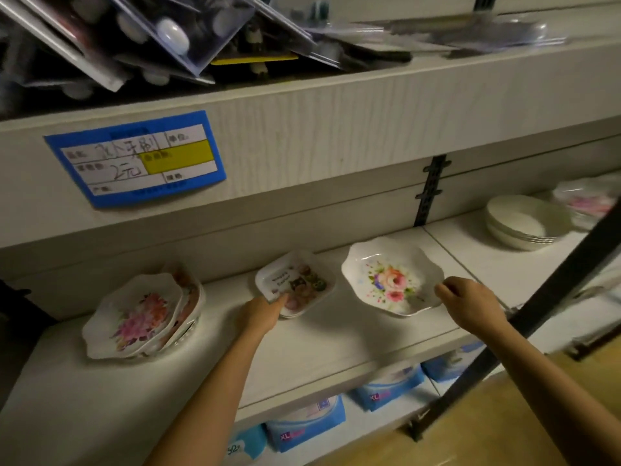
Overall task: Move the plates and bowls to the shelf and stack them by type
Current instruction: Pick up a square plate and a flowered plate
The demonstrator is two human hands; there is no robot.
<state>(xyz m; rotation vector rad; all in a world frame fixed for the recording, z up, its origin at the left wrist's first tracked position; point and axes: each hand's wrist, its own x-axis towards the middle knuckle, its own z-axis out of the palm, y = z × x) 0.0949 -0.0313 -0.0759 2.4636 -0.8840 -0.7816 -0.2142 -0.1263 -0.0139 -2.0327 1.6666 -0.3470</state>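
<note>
Landmark: the blue price label (134, 159) on the upper board's front edge; I give every place from it.
Left hand: my left hand (265, 312) grips the near corner of the small square white plate with a cartoon print (297, 284), thumb on top. The plate lies flat on the white shelf board (336, 341), below and to the right of the label.
Why that hold: a corner pinch should let me slide or lift the plate level without tipping it.
Right hand: my right hand (470, 304) has its fingers curled at the right rim of the scalloped white plate with a pink rose print (391, 280), further right of the label. Whether it pinches the rim or only touches it I cannot tell.
Spacing: the two plates sit apart, which I take as one spot per type.
Floral stack: the stack of scalloped plates with purple-pink flowers (134, 317) sits straight below the label. It leans unevenly and will probably need squaring.
Bowls: the nested plain white bowls (517, 223) stand far right of the label, well apart from the plates, so that type looks settled.
Stage: I judge the crockery is already on the shelf and grouping is under way.
</note>
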